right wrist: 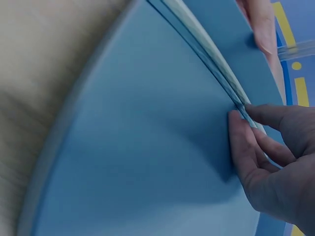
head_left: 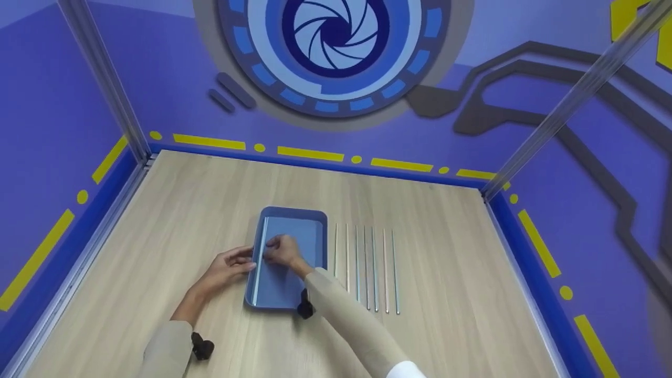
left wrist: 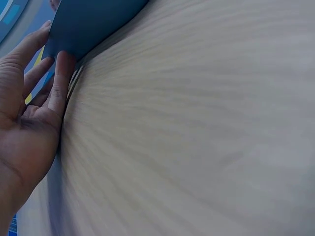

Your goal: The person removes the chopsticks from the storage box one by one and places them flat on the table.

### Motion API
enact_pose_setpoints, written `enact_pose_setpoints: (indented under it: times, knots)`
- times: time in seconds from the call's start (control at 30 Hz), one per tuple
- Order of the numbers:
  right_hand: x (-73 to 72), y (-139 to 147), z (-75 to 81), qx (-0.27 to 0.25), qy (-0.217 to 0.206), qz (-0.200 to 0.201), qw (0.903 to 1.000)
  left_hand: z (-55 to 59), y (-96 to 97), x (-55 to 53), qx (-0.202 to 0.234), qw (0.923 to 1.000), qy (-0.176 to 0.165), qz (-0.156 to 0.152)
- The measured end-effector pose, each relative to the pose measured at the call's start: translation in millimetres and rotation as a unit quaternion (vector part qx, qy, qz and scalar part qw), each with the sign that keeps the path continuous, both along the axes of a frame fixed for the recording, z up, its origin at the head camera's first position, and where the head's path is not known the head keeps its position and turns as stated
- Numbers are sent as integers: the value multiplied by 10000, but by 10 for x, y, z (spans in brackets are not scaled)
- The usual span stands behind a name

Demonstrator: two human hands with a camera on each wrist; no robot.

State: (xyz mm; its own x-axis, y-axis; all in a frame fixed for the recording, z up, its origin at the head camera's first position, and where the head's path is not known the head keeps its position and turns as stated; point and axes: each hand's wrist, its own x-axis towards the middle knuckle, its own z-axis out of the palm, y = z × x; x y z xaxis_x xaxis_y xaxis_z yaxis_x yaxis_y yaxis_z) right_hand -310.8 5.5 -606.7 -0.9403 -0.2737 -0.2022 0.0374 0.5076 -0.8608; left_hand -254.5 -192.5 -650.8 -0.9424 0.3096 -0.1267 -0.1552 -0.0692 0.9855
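Note:
A blue rectangular tray point(head_left: 286, 296) lies on the table, its long side running away from me. Inside it, along the left wall, lie thin straight sticks point(head_left: 259, 262), one pale and one bluish in the right wrist view. My right hand point(head_left: 283, 251) reaches into the tray; its thumb and fingers point(right wrist: 238, 142) pinch the sticks about midway along. Outside the tray, my left hand point(head_left: 227, 270) touches the left wall with fairly straight fingers point(left wrist: 60, 81), the thumb up near the rim.
Right of the tray, several thin metallic sticks point(head_left: 375, 268) in silver, blue and pinkish tones lie side by side on the wooden table point(head_left: 451, 273). My right forearm crosses over the lower ends of some. Blue printed walls point(head_left: 157, 94) and metal posts point(head_left: 105, 73) enclose the table.

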Motion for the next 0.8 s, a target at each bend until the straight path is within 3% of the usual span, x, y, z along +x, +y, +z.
enact_pose_setpoints:
  times: [0.23,0.5,0.8]
  knots:
    - [72,-22,-66,644,725,3,9953,-19,8,39,-78,10000,36,34]
    - [92,-32,-35,563,556,-83,9968,-29,14,30,-101,9998,143,39]
    - [57,-34,3,925,843,149,9920,0,5,3,60,9998,194,-28]
